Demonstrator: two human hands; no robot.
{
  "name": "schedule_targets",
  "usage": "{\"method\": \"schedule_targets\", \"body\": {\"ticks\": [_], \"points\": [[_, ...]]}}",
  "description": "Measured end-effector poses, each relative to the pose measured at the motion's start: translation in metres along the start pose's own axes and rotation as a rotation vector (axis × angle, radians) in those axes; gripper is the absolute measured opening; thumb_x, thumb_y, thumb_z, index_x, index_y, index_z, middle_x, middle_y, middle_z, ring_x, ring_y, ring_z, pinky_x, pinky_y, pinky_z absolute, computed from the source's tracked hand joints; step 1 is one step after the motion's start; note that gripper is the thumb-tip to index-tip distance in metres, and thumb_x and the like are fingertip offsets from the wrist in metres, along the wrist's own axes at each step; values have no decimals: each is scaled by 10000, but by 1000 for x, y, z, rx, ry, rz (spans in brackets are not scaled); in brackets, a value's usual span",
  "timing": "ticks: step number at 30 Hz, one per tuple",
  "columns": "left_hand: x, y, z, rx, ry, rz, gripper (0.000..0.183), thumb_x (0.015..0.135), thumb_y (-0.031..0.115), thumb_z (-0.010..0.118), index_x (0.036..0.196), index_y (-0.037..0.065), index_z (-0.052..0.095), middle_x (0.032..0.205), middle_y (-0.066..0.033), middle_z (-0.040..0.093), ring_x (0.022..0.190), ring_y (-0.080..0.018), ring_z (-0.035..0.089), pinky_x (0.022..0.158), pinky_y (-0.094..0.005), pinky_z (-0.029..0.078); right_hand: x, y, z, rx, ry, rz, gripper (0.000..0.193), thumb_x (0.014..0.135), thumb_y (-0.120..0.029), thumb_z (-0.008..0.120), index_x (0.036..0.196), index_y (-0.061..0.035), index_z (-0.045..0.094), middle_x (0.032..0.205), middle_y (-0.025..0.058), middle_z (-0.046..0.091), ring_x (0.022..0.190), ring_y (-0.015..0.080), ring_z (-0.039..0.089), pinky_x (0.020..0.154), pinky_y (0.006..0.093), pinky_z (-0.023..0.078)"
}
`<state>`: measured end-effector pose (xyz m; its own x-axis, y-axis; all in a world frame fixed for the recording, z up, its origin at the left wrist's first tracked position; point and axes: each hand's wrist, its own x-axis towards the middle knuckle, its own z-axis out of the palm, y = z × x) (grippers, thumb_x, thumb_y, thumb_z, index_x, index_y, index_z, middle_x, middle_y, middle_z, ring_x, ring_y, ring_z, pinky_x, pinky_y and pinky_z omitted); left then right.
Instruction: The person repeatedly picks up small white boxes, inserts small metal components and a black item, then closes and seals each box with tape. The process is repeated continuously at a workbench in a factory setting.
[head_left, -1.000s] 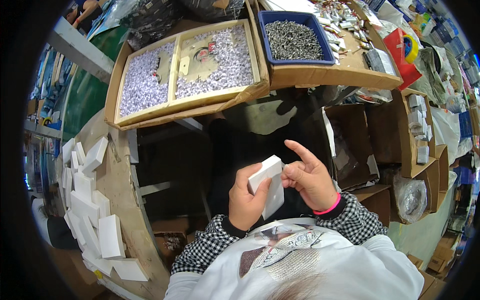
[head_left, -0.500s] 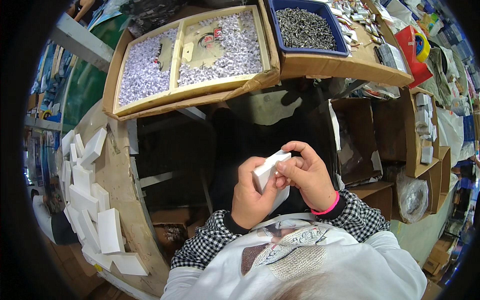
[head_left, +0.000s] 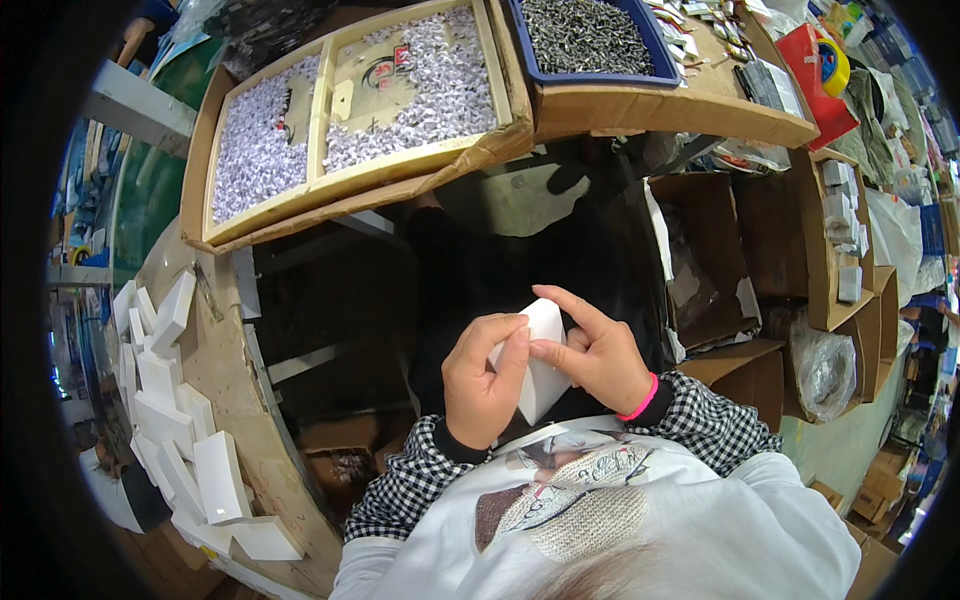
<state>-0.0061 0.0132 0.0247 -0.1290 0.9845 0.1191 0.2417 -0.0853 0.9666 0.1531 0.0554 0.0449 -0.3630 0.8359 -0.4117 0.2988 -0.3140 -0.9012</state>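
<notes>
A white rectangular box [head_left: 543, 385] is held in front of my body between both hands, its broad face tilted. My left hand [head_left: 482, 375] grips its left side, with thumb and fingertips at the upper edge. On the other side my right hand [head_left: 598, 355] has the index finger at the top corner and the thumb pressed on the face. Whether a small part sits under the fingertips cannot be made out. Over on the left bench [head_left: 235, 390] lies a loose heap of similar white boxes [head_left: 167, 423].
A divided wooden tray [head_left: 318, 110] of small white pieces stands ahead. Beside it is a blue bin [head_left: 655, 40] full of small dark metal parts. Cardboard boxes [head_left: 705, 260] stand at right, one with a clear plastic bag [head_left: 826, 375]. A red piece with a yellow tape roll [head_left: 832, 68] lies far right.
The white box has been turned so more of its broad face shows. My left fingers have shifted to its upper edge, and my right thumb now lies flat on it. The view has shifted slightly.
</notes>
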Motion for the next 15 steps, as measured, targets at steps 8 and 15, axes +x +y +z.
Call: {"method": "schedule_targets", "body": {"ticks": [8,15], "points": [[13,-9,-10,-357,-92,-334,359,841,27,648,1175,38,518,1101,-73,569,975,-133,558,829,-251,469,3,37,-2,-69,-112,-232,496,869,-306,652,1273,-50,517,975,133,637,853,205,623,785,286,488],[53,18,-27,568,-472,590,1037,555,593,774,1371,108,357,1410,-144,388,1335,-426,286,1071,-586,205,22,12,-44,-33,-195,-76,455,859,-279,643,1238,-51,536,965,148,670,838,193,667,725,290,521]]}}
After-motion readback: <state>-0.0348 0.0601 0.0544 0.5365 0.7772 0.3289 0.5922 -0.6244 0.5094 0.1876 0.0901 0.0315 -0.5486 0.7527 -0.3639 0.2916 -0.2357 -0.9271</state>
